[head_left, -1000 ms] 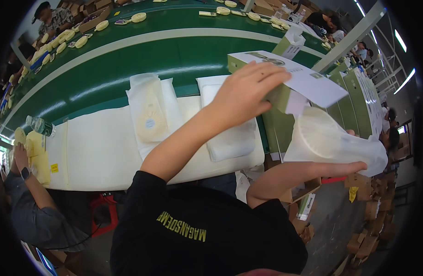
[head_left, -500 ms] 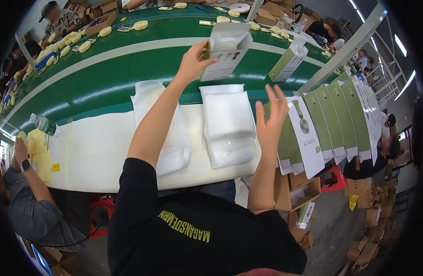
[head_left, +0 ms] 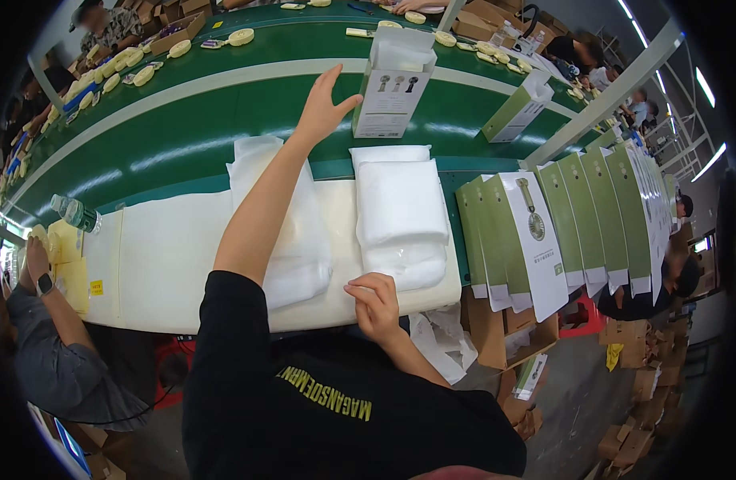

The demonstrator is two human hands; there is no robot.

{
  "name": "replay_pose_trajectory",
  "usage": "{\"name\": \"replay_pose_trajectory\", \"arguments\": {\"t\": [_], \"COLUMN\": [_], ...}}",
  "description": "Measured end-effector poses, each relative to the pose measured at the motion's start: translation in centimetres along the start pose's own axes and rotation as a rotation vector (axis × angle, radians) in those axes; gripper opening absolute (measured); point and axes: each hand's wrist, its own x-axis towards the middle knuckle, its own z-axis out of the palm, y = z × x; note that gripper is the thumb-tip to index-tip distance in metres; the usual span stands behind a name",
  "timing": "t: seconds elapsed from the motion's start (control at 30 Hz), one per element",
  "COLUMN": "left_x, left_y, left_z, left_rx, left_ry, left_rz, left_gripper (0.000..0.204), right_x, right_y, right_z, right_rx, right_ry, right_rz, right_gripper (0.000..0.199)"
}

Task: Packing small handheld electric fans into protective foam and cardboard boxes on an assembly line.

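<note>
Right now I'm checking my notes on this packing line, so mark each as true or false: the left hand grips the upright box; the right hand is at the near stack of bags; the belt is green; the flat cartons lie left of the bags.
1. The left hand grips the upright box. False: the hand is open, fingers spread, beside the box.
2. The right hand is at the near edge of the white bag stack. True.
3. The conveyor belt is green. True.
4. The flat green-and-white cartons lie left of the bags. False: they are to the right.
</note>
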Motion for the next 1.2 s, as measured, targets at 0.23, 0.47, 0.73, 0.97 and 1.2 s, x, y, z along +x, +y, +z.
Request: {"name": "replay_pose_trajectory", "arguments": {"t": [0.23,0.47,0.73,0.97,1.2], "left_x": [-7.0,-20.5,-21.5,-22.0,-21.8], "left_y": [3.0,-0.9,1.7,1.5,1.6], "left_z": [-13.2,-19.8,-18.6,-18.8,-19.3], "left_rx": [-0.511,-0.305,-0.036,0.030,-0.030], "left_ry": [-0.093,0.058,-0.047,-0.109,-0.058], "left_rz": [-0.460,-0.625,-0.613,-0.524,-0.519], "left_gripper": [0.025,0.047,0.034,0.022,0.031], "right_x": [-0.4,-0.6,0.1,-0.1,0.7], "right_y": [1.6,2.0,1.0,0.7,0.3], "right_z": [1.5,2.1,3.0,4.5,5.0], "right_rx": [0.049,0.026,-0.052,-0.010,-0.052], "right_ry": [0.003,0.014,-0.009,-0.058,-0.119], "right_rz": [0.013,-0.007,-0.062,-0.062,0.015], "right_gripper": [0.032,0.029,0.030,0.034,0.036]}}
